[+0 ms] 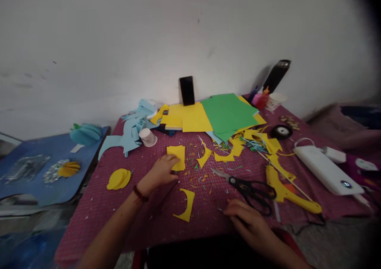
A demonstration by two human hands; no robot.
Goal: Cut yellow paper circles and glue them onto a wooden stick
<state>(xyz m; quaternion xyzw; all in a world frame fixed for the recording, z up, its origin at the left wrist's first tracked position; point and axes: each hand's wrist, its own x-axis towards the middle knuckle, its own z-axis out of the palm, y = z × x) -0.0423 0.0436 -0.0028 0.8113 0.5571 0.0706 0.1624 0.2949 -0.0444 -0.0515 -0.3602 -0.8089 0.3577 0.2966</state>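
Note:
My left hand (160, 170) lies over the left edge of a yellow paper piece (179, 158), fingers on the paper and thumb apart. Below it, a thin dark stick-like thing, perhaps a pencil (170, 192), rests on the cloth. My right hand (248, 223) is loosely curled near the front edge of the table, with nothing visible in it. Just beyond that hand lie black-handled scissors (248, 187), blades pointing left. Between the hands is a curved yellow offcut (188, 206). A stack of yellow paper rounds (119, 179) sits left of my left arm.
Green sheets (229, 114) and yellow sheets (195, 117) lie at the back, below a leaning phone (187, 91). Left are blue scraps (131, 132) and a paper cup (148, 137). A yellow glue gun (293, 197), tape roll (281, 132) and white power bank (329, 170) occupy the right.

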